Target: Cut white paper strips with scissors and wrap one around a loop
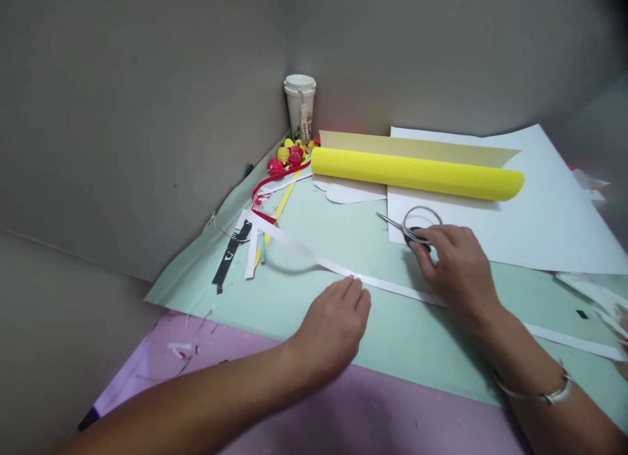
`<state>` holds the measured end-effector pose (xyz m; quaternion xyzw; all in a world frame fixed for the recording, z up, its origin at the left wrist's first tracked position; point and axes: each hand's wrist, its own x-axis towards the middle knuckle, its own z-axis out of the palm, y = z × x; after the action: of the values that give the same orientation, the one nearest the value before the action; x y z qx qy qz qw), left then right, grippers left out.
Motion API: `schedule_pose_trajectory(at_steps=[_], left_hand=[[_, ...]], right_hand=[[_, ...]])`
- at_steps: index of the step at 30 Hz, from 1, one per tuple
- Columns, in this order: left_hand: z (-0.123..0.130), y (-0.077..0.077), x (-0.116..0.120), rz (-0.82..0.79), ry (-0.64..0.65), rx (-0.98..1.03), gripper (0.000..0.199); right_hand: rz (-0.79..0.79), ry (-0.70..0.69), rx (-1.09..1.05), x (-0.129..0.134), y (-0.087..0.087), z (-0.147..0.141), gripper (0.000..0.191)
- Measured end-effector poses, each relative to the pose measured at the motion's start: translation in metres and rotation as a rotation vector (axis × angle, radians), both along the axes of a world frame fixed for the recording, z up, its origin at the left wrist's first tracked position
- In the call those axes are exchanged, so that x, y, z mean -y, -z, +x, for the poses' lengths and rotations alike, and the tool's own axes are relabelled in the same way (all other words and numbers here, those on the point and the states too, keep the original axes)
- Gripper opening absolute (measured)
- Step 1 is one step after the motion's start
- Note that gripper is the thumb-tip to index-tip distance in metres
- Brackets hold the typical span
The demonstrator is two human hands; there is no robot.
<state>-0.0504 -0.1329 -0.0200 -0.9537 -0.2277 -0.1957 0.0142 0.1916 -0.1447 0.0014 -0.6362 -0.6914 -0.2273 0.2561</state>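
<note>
My left hand (338, 321) is closed at the near edge of a long, narrow white strip (387, 285), with its fingertips touching the strip. The strip runs from the left pile of scraps toward the right and passes behind my right wrist. My right hand (456, 265) is wrapped round a pair of scissors (391, 221), whose tips point to the left. A thin ring (422, 208) shows at the same fingers. Behind the scissors lies a white sheet (554, 213), partly under a yellow corrugated roll (417, 174).
A white lidded cup (300, 105) stands in the corner by the grey walls. Red and yellow paper balls (283, 155) sit before it. A black strip (232, 255) and coloured strips lie at the left on the green mat (392, 350). More white scraps lie at the right edge.
</note>
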Motion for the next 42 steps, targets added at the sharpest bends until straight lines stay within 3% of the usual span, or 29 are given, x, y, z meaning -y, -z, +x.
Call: schedule_pose_trajectory(at_steps=[2, 4, 7, 17, 22, 29, 33, 38, 42], left_hand=[[0.0, -0.001, 0.0, 0.013, 0.01, -0.005, 0.04], [0.001, -0.002, 0.001, 0.019, 0.014, -0.003, 0.038], [0.001, -0.005, 0.0, 0.003, 0.014, 0.029, 0.035], [-0.012, -0.009, -0.025, -0.021, -0.1, 0.028, 0.033], [-0.013, -0.012, -0.036, -0.103, -0.084, 0.035, 0.023], [-0.012, -0.007, -0.055, -0.104, -0.052, 0.068, 0.027], [-0.008, -0.004, -0.056, -0.028, -0.008, 0.098, 0.023], [-0.008, -0.015, -0.049, 0.045, 0.015, 0.241, 0.02], [-0.011, -0.022, -0.044, -0.005, -0.031, 0.243, 0.014]], right_hand=[[-0.018, -0.183, -0.127, 0.003, 0.008, -0.014, 0.022], [-0.147, -0.378, -0.215, 0.009, 0.015, -0.032, 0.027], [-0.282, -0.495, -0.221, 0.016, 0.02, -0.049, 0.029], [-0.31, -0.483, -0.128, 0.015, 0.018, -0.049, 0.025], [-0.322, -0.436, -0.148, 0.016, 0.016, -0.051, 0.025], [-0.284, -0.391, -0.077, 0.012, 0.02, -0.051, 0.02], [-0.253, -0.385, -0.113, 0.012, 0.019, -0.053, 0.021], [-0.088, -0.374, -0.024, 0.016, 0.012, -0.057, 0.013], [-0.019, -0.341, -0.011, 0.016, 0.01, -0.058, 0.011]])
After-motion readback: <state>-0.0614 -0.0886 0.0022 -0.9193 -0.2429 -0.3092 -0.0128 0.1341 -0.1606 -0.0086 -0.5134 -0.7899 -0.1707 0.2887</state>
